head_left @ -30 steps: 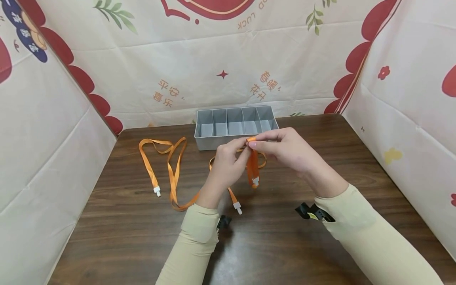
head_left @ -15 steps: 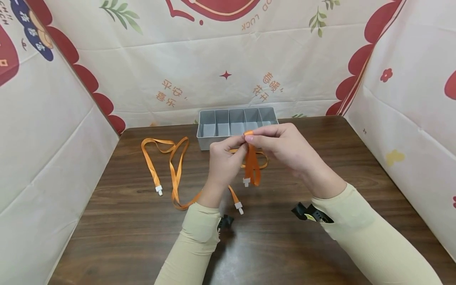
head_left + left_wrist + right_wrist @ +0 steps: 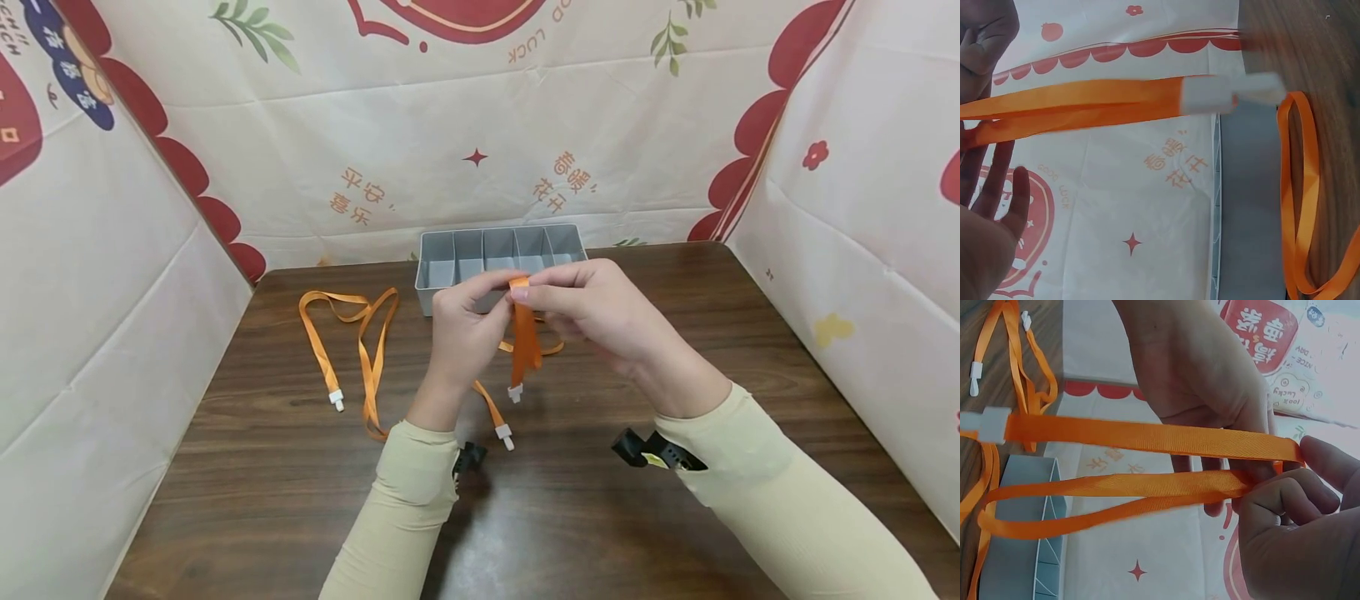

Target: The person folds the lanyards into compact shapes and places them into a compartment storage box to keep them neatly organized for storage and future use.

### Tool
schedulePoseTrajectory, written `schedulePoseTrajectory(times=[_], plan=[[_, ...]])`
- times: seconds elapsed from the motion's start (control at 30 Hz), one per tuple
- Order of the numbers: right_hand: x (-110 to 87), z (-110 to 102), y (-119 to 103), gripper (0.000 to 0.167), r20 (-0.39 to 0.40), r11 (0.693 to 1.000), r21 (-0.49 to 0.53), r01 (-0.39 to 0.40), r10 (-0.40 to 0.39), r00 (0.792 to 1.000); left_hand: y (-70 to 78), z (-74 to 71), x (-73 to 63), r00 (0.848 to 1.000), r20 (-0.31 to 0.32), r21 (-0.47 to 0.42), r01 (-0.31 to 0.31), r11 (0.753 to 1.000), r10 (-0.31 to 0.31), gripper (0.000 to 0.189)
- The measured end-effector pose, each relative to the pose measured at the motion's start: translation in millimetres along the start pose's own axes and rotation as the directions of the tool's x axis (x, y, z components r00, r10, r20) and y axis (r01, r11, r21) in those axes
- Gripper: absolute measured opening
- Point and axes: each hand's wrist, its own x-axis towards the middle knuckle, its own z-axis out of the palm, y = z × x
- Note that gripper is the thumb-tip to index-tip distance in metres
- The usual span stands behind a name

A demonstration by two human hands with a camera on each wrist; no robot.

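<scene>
Orange lanyard (image 3: 526, 342) hangs folded in front of grey box (image 3: 425, 299), strands closer than moment ago: folding seemingly neater. Right hand (image 3: 622, 317) pinches top; left hand (image 3: 462, 329) alongside (its grip, cannot tell).

The printed cloth (image 3: 420, 150) reads "平安喜乐", "春暖花开", "GOOD LUCK", "NICE DAY" and "Lucky".
</scene>
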Motion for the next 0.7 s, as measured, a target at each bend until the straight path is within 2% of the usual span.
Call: schedulePoseTrajectory(times=[0.2,0.37,0.47,0.7], plan=[[-0.3,1,-4,0.01,-0.02,0.998,0.05,0.041,-0.04,0.999,0.6,-1.7,-5.2,0.999,0.01,-0.138,0.043,0.99,-0.042,0.02],[-1.0,2,-6,0.012,-0.018,0.996,0.077,0.052,-0.051,0.999,-2.9,-2.7,-7.5,0.999,0.018,-0.185,0.034,0.982,-0.031,0.01],[-0.9,3,-6,0.012,-0.02,0.995,0.084,0.062,-0.06,0.998,-5.3,-3.7,-9.7,0.999,0.04,-0.217,0.04,0.975,-0.033,0.014],[-0.1,3,-4,0.011,-0.049,0.994,0.074,0.076,-0.072,0.996,-13.5,-1.8,-14.5,0.993,0.111,-0.279,0.003,0.96,0.029,0.033]])
